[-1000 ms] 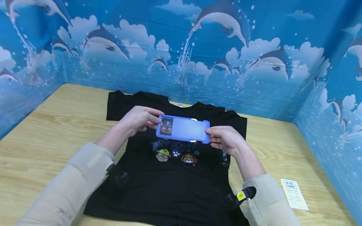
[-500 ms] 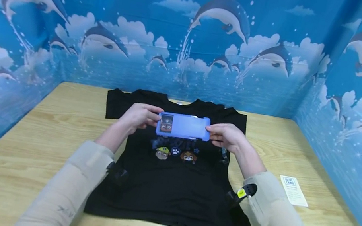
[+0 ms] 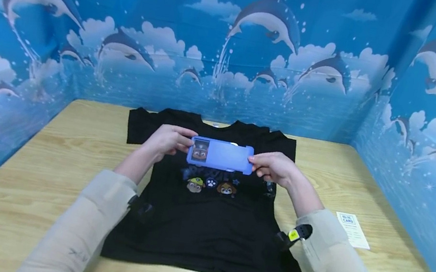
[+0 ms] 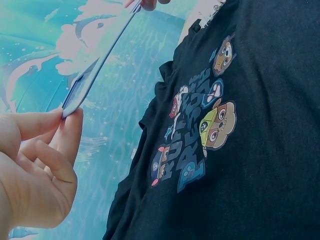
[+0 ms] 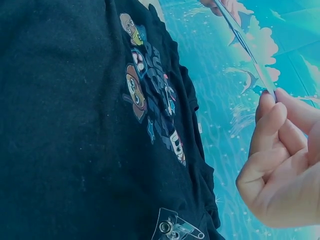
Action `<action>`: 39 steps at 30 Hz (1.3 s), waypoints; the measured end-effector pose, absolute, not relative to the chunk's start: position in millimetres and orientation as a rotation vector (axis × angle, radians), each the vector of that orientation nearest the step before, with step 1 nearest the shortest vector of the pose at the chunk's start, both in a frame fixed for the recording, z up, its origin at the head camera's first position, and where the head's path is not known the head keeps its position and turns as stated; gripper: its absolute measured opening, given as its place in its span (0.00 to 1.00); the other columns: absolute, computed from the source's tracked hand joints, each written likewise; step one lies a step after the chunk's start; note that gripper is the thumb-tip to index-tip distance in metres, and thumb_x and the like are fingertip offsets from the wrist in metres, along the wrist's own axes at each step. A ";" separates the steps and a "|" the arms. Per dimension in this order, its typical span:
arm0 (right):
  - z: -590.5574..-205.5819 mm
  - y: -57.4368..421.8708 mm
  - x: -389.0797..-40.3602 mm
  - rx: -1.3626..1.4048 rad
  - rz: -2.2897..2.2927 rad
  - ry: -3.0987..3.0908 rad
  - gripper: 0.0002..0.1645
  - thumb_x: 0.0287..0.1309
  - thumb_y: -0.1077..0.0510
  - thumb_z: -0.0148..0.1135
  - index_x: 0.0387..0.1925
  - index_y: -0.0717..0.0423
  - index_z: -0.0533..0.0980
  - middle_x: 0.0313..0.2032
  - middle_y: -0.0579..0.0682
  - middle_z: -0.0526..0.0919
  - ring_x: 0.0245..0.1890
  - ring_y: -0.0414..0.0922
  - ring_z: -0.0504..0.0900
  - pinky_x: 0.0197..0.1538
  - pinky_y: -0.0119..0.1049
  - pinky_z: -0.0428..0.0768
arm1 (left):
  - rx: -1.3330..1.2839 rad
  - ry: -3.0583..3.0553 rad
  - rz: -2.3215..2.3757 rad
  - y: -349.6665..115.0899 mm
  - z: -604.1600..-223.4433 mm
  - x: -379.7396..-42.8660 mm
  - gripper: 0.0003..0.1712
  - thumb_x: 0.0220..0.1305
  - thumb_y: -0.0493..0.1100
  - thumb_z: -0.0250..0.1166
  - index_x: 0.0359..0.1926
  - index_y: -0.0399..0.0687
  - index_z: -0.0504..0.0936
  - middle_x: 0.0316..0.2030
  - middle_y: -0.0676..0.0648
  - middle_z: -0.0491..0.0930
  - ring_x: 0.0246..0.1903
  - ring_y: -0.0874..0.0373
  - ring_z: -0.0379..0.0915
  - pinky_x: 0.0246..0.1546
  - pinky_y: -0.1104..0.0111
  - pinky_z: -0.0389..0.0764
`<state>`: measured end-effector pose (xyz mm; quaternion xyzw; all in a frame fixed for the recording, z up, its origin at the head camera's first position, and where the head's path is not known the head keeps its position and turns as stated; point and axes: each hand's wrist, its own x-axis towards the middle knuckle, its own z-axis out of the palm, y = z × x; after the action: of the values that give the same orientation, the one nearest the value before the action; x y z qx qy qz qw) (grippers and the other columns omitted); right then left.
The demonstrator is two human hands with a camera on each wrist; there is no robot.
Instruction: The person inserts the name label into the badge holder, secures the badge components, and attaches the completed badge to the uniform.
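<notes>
In the head view a flat blue card holder is held lengthwise above a black T-shirt. A see-through window at its left end shows part of the shirt print. My left hand pinches that end between thumb and fingers. At the opposite end, my right hand pinches the edge. Both wrist views show the holder almost edge-on and apart from the shirt, with a left-hand pinch and a right-hand pinch. The shirt lies spread out, its cartoon dog print facing up.
A white printed card lies on the wooden table, right of the shirt. On the shirt, near the right hand, sits a clear strap with a snap and safety pin. Dolphin-printed curtains surround the back and sides.
My right hand has shifted slightly downward in the head view, and the holder's right end has lowered a little. My left hand keeps its pinch. The head view has shifted slightly.
</notes>
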<state>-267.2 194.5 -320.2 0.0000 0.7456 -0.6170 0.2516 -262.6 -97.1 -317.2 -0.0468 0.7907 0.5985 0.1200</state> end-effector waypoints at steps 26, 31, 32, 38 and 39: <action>-327.3 219.1 -266.5 -0.091 -1.699 2.052 0.13 0.61 0.58 0.57 0.22 0.48 0.80 0.19 0.43 0.79 0.23 0.38 0.76 0.34 0.35 0.73 | -0.114 2.340 1.735 -95.2 -317.7 -261.9 0.19 0.60 0.38 0.61 0.54 0.48 0.79 0.45 0.39 0.80 0.31 0.58 0.78 0.26 0.69 0.65; -326.0 228.8 -265.5 -0.092 -1.715 2.023 0.14 0.62 0.61 0.55 0.22 0.48 0.79 0.20 0.43 0.79 0.24 0.38 0.77 0.36 0.34 0.74 | -0.119 2.327 1.747 -96.4 -320.0 -262.9 0.19 0.60 0.38 0.61 0.53 0.48 0.79 0.45 0.39 0.80 0.31 0.59 0.78 0.26 0.69 0.65; -325.4 230.6 -265.1 -0.093 -1.717 2.020 0.14 0.62 0.61 0.55 0.23 0.48 0.79 0.20 0.43 0.78 0.24 0.37 0.76 0.37 0.34 0.74 | -0.116 2.324 1.748 -96.6 -320.3 -263.0 0.19 0.60 0.38 0.61 0.54 0.47 0.79 0.45 0.39 0.80 0.31 0.59 0.78 0.26 0.68 0.65; -321.2 242.1 -263.6 -0.085 -1.740 2.004 0.15 0.63 0.61 0.54 0.23 0.47 0.80 0.21 0.43 0.78 0.25 0.38 0.77 0.38 0.34 0.74 | -0.121 2.324 1.755 -99.2 -319.4 -262.9 0.20 0.60 0.37 0.61 0.54 0.47 0.78 0.42 0.40 0.81 0.29 0.60 0.78 0.26 0.68 0.66; -320.8 244.2 -263.5 -0.085 -1.746 1.998 0.15 0.63 0.61 0.53 0.23 0.47 0.80 0.21 0.43 0.79 0.26 0.38 0.78 0.38 0.34 0.74 | -0.123 2.324 1.758 -99.5 -319.2 -263.2 0.20 0.59 0.37 0.61 0.54 0.47 0.78 0.42 0.40 0.82 0.29 0.60 0.78 0.25 0.69 0.66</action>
<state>-263.5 244.2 -320.8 -0.0311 0.7305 -0.6383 0.2409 -263.2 -99.5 -319.2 -0.0419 0.7917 0.5990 0.1121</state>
